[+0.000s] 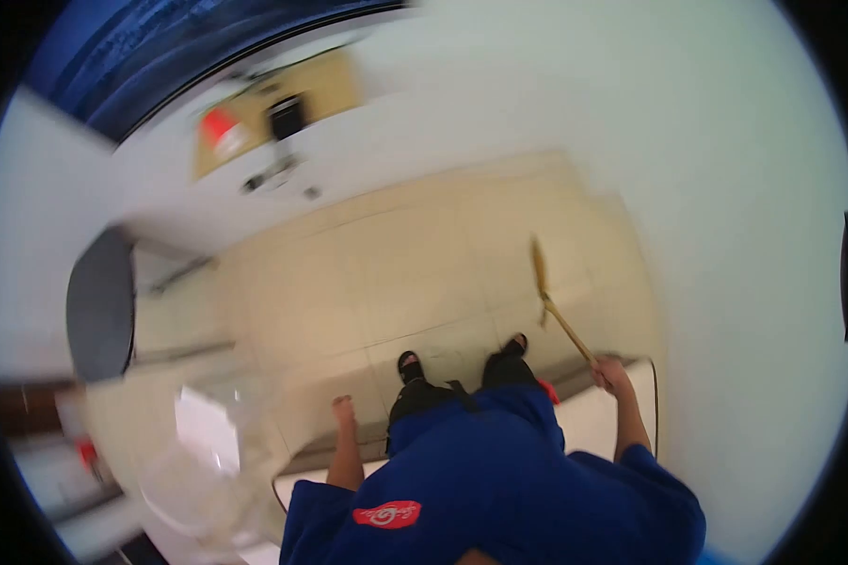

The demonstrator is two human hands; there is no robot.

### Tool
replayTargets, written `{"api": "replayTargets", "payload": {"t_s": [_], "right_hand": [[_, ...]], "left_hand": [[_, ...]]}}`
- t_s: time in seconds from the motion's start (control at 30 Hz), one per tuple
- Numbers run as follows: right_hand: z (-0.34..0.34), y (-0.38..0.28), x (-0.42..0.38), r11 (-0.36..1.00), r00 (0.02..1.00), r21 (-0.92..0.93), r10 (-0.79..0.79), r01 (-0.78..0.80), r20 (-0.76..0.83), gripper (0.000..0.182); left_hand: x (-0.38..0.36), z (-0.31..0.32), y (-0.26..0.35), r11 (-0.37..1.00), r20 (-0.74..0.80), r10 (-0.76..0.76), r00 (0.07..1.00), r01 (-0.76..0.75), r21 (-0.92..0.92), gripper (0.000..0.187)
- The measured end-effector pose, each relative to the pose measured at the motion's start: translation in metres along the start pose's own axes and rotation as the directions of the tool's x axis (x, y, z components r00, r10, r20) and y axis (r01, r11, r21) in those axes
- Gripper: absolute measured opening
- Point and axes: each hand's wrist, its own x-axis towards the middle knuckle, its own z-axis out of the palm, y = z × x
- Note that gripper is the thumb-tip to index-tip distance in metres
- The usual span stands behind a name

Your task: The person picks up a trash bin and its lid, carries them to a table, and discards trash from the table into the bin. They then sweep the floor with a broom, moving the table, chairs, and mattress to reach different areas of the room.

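My right hand (611, 374) is closed round the handle of a feather duster-like tool (567, 328). This has a thin tan handle and a narrow brownish head pointing away from me, held above the tiled floor; its exact kind is blurred. My left hand (344, 410) hangs at the left, beside my leg. Its fingers look curled in, and nothing shows in them. Below me are my blue shirt (499, 471), dark trousers and black sandals.
A dark-seated chair (101, 303) stands at the left. A wooden wall shelf (335, 85) carries a red-and-white item (224, 130) and a black box (287, 117) beneath a large screen (208, 42). A clear plastic bin (175, 490) is at lower left; a light-coloured bed or seat edge (589, 419) lies behind my legs.
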Motion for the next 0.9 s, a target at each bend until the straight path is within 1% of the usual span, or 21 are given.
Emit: {"api": "replayTargets", "payload": {"t_s": [0.03,0.07,0.1,0.13,0.17,0.2,0.27,0.3,0.4,0.47,0.53,0.57,0.6,0.67,0.7,0.73,0.77,0.8,0.83,0.87,0.9], "right_hand": [[-0.004,0.011,-0.004,0.999,0.999,0.026,-0.042,0.043,-0.021,0.006],[-0.005,0.011,-0.013,0.997,0.999,0.068,-0.038,0.039,-0.019,0.006],[-0.014,0.022,-0.007,0.99,0.998,0.127,-0.051,0.055,-0.034,0.007],[-0.02,0.028,-0.009,0.962,1.0,0.274,-0.009,0.014,-0.018,0.008],[-0.026,0.031,-0.014,0.92,0.996,0.39,0.061,-0.03,-0.066,0.01],[-0.035,0.032,-0.02,0.865,0.988,0.496,0.129,-0.068,-0.09,0.013],[-0.056,0.043,-0.027,0.761,0.983,0.647,0.148,-0.046,-0.104,0.022],[-0.068,0.055,-0.025,0.719,0.98,0.694,0.157,-0.027,-0.125,0.027],[-0.084,0.079,-0.019,0.545,0.993,0.832,-0.002,0.099,-0.117,0.03],[-0.095,0.074,-0.03,0.393,0.974,0.905,0.081,0.163,-0.211,0.03],[-0.112,0.079,-0.033,0.227,0.955,0.946,0.132,0.233,-0.267,0.03],[-0.081,0.066,-0.04,0.171,0.937,0.942,0.151,0.289,-0.315,0.031],[-0.076,0.057,-0.042,0.088,0.925,0.939,0.163,0.332,-0.342,0.032],[-0.092,0.043,-0.043,0.019,0.881,0.9,0.196,0.435,-0.43,0.034],[-0.083,0.041,-0.053,-0.005,0.855,0.874,0.211,0.486,-0.474,0.035],[-0.085,0.039,-0.059,0.01,0.832,0.858,0.24,0.513,-0.5,0.035],[-0.087,0.036,-0.063,0.029,0.81,0.844,0.265,0.536,-0.524,0.036],[-0.079,0.017,-0.076,0.019,0.806,0.851,0.312,0.525,-0.504,0.036],[-0.083,0.01,-0.08,0.014,0.783,0.835,0.337,0.551,-0.522,0.035],[-0.092,0.007,-0.083,0.018,0.754,0.812,0.359,0.583,-0.55,0.034],[-0.101,0.005,-0.089,0.028,0.722,0.787,0.38,0.616,-0.578,0.033]], "left_hand": [[-0.038,0.051,0.048,0.998,0.162,0.027,0.986,-0.036,0.051,0.021],[-0.079,0.102,0.099,0.993,0.32,0.054,0.946,-0.086,0.087,0.023],[-0.093,0.146,0.133,0.946,0.478,0.178,0.86,-0.283,0.156,0.024],[-0.106,0.186,0.158,0.864,0.627,0.273,0.73,-0.472,0.174,0.024],[-0.121,0.225,0.182,0.756,0.754,0.338,0.564,-0.639,0.139,0.025],[-0.147,0.252,0.217,0.7,0.844,0.291,0.451,-0.702,0.134,0.027],[-0.179,0.303,0.264,0.69,0.88,0.196,0.432,-0.699,0.189,0.024],[-0.189,0.327,0.282,0.687,0.876,0.147,0.46,-0.684,0.245,0.023],[-0.162,0.38,0.316,0.65,0.835,0.018,0.55,-0.641,0.408,0.021],[-0.134,0.405,0.328,0.631,0.757,-0.057,0.651,-0.564,0.532,0.02],[-0.136,0.434,0.336,0.563,0.713,-0.11,0.693,-0.548,0.619,0.02],[-0.122,0.422,0.35,0.547,0.735,-0.157,0.66,-0.561,0.621,0.02],[-0.129,0.424,0.365,0.512,0.743,-0.187,0.642,-0.582,0.632,0.021],[-0.163,0.456,0.368,0.462,0.761,-0.252,0.597,-0.617,0.637,0.022],[-0.177,0.452,0.368,0.399,0.809,-0.255,0.529,-0.704,0.587,0.023],[-0.195,0.455,0.367,0.34,0.848,-0.26,0.461,-0.779,0.528,0.023],[-0.209,0.454,0.367,0.308,0.853,-0.28,0.44,-0.801,0.513,0.026],[-0.229,0.439,0.402,0.24,0.834,-0.306,0.46,-0.81,0.535,0.03],[-0.192,0.456,0.393,0.287,0.748,-0.343,0.569,-0.694,0.66,0.023],[-0.184,0.473,0.397,0.246,0.722,-0.367,0.587,-0.687,0.684,0.024],[-0.191,0.489,0.408,0.195,0.728,-0.387,0.566,-0.721,0.665,0.024]]}}
